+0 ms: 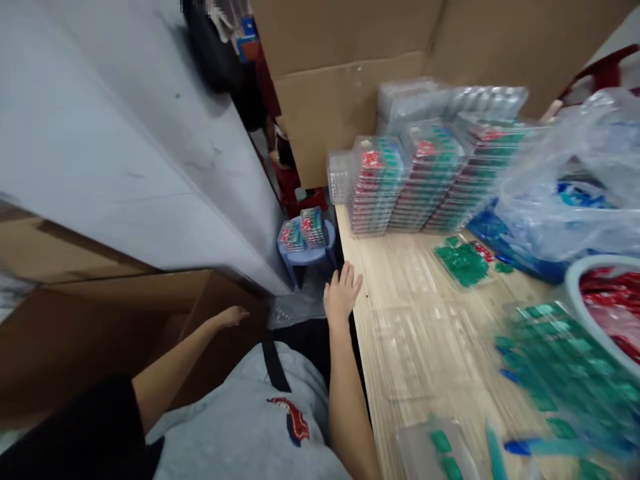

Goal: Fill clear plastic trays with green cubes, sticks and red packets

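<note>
Spread wide and holding nothing that I can see, the right hand [343,293] hovers at the rim of the wooden table [367,360]; whether it touches, I can't tell. Out over the cardboard box [125,293], the left hand [233,317] is turned edge-on, so I can't judge its grip.

To me this looks like a pause between handlings, with the hands near two short piles of packs [313,230] on the blue stool [313,255]. Moving one would, I think, call for both palms around its sides, since slick layers could slide.

More clear packs rise in tall stacks [375,193] at the table's far end, ridged and glossy, showing red and green contents. Nearer lie thin see-through trays [420,340] and a shallow tray heaped with green pieces [463,263]. Crinkled, filmy plastic bags [565,220] slump beside a round, smooth-rimmed basin [575,283] of red packets.
</note>
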Tool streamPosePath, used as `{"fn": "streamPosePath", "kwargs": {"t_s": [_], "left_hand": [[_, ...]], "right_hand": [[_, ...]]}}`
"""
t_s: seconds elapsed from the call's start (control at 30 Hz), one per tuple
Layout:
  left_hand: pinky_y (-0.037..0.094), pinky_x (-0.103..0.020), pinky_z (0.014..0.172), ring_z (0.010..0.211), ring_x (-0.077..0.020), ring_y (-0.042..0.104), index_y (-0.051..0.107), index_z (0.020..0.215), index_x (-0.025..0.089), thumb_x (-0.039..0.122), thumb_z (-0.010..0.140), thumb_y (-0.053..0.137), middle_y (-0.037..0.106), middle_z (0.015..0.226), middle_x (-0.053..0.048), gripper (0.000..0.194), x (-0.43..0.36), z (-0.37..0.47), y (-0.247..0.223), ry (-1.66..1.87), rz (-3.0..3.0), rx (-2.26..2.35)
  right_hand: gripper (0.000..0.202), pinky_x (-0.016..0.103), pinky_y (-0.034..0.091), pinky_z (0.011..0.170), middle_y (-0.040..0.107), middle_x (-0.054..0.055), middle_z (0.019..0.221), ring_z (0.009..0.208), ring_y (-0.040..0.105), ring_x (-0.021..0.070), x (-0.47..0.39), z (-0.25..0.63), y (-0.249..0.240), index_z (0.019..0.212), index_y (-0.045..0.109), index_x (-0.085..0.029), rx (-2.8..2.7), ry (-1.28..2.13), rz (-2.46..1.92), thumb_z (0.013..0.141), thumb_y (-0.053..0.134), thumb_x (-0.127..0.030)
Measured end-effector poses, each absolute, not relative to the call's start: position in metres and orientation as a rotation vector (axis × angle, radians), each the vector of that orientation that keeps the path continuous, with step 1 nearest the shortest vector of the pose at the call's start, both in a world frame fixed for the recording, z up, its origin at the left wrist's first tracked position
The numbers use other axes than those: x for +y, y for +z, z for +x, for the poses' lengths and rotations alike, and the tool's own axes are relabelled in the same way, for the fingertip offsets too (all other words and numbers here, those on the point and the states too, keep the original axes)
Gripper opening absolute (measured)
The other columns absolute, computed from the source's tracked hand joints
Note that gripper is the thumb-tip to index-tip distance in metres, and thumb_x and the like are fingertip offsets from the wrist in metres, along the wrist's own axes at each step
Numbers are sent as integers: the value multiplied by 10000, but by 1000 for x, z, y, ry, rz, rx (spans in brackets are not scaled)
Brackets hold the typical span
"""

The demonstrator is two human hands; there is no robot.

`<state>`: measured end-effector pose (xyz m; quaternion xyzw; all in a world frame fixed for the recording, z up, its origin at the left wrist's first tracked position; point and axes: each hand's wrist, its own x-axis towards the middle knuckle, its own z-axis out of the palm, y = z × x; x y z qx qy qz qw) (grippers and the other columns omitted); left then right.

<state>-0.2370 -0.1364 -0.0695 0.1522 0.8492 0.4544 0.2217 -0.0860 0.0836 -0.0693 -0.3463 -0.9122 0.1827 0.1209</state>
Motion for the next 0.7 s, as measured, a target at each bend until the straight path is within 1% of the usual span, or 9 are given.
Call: {"fn": "streamPosePath", "kwargs": {"t_s": [0.17,0.27,0.4,0.57,0.63,0.7], "left_hand": [[534,-411,839,980,-207,606,565,1170,156,332,908,566,588,1156,-88,316,-143,-249,-62,1069,141,2329],[530,-407,846,1003,-215,602,570,1161,162,333,907,568,586,1171,-84,307,-138,-256,-74,1054,54,2280],[525,-407,859,1013,-214,598,574,1157,170,337,913,557,583,1189,-85,296,-125,-259,-109,1046,-2,2204],[526,-408,858,1014,-222,598,576,1155,166,344,911,559,584,1186,-80,303,-122,-256,-162,983,-78,2114],[529,-414,851,1011,-229,600,571,1162,156,349,900,576,584,1183,-81,325,-123,-258,-184,957,-98,2085],[527,-414,852,1020,-256,598,581,1149,136,367,912,550,590,1162,-63,333,-119,-264,-206,963,-104,2069]], "right_hand": [[395,580,137,1125,317,248,1488,1377,302,357,87,-85,-67,1186,613,-1,-2608,532,-986,890,393,-142],[391,595,159,1110,342,263,1471,1368,311,373,88,-84,-67,1144,633,4,-2582,512,-955,891,385,-161],[379,638,205,1065,370,275,1447,1363,321,376,90,-88,-71,1117,647,-19,-2546,480,-917,879,399,-179],[351,669,214,1035,396,272,1431,1342,346,409,91,-94,-79,1091,667,-46,-2496,413,-973,874,469,-238],[369,667,244,1023,431,259,1414,1313,391,417,92,-94,-81,1133,658,-65,-2469,336,-969,881,502,-286],[433,665,297,993,475,242,1386,1262,454,425,95,-94,-80,1232,610,-96,-2471,236,-935,882,534,-339]]}}
